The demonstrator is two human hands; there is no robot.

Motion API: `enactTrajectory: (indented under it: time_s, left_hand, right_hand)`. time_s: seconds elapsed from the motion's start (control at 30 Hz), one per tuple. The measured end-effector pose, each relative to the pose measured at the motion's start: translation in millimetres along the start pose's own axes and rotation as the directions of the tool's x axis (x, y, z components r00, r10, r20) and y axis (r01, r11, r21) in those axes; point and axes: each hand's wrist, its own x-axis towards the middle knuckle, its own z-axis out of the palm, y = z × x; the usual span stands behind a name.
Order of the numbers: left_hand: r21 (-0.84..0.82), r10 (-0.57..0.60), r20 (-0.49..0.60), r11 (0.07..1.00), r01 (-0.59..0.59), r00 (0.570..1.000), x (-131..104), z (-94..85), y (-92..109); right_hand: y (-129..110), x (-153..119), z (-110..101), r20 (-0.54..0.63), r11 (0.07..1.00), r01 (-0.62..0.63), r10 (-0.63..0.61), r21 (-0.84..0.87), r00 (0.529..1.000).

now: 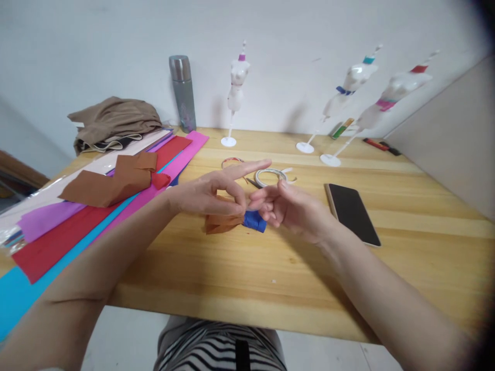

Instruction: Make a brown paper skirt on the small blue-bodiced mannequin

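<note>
My left hand (216, 191) is over the middle of the table, thumb and forefinger pinched together and another finger stretched out. Whatever sits in that pinch is too small to make out. Close against its fingertips is my right hand (288, 208), palm turned inward, fingers loosely bent and apart, with nothing visible in it. Just under both hands shows a gathered piece of crepe paper, brown (222, 222) on the left and blue (255, 221) on the right. Whether the pinch touches this paper, I cannot tell. Behind the hands lies a roll of white tape (266, 178), partly hidden.
Coloured paper strips (127, 203) and folded brown cloth (116, 121) cover the left side. A thermos (183, 95) and small white mannequins (236, 85) stand along the wall. To the right are a phone (353, 214), a green tube (342, 129) and a red item (375, 144).
</note>
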Motion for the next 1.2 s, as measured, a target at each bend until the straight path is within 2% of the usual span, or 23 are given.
enactTrajectory:
  time_s: [0.13,0.43,0.67,0.83,1.03,1.2]
  left_hand:
    - [-0.059,0.009,0.017,0.998,-0.008,1.0,1.2,1.3,-8.0]
    - [-0.034,-0.004,0.037,0.999,0.005,0.999,1.5,1.7,-12.0]
    - [-0.046,0.035,0.074,0.998,-0.031,0.997,3.3,6.4,-6.9]
    - [-0.011,0.018,0.051,1.0,-0.018,0.999,2.7,7.3,-5.1]
    - [-0.027,0.059,0.021,0.998,-0.058,0.998,3.4,8.4,-9.0]
    - [0.047,-0.029,-0.01,0.998,0.029,1.0,3.4,11.7,-15.1]
  right_hand:
    - [0.3,-0.7,-4.4,-0.023,0.999,0.048,-0.048,-0.025,0.999]
    - [5.8,1.4,-7.8,-0.05,0.99,0.078,-0.084,-0.114,0.995]
    - [7.8,2.1,-1.7,-0.006,0.99,0.042,-0.043,-0.131,0.999]
    - [5.0,0.5,-0.9,-0.014,0.982,0.062,-0.066,-0.176,0.998]
    - [1.5,-0.2,-0.1,0.003,0.965,0.103,-0.106,-0.24,0.994]
    - [2.7,0.9,-0.9,-0.051,0.958,0.125,-0.143,-0.259,0.988]
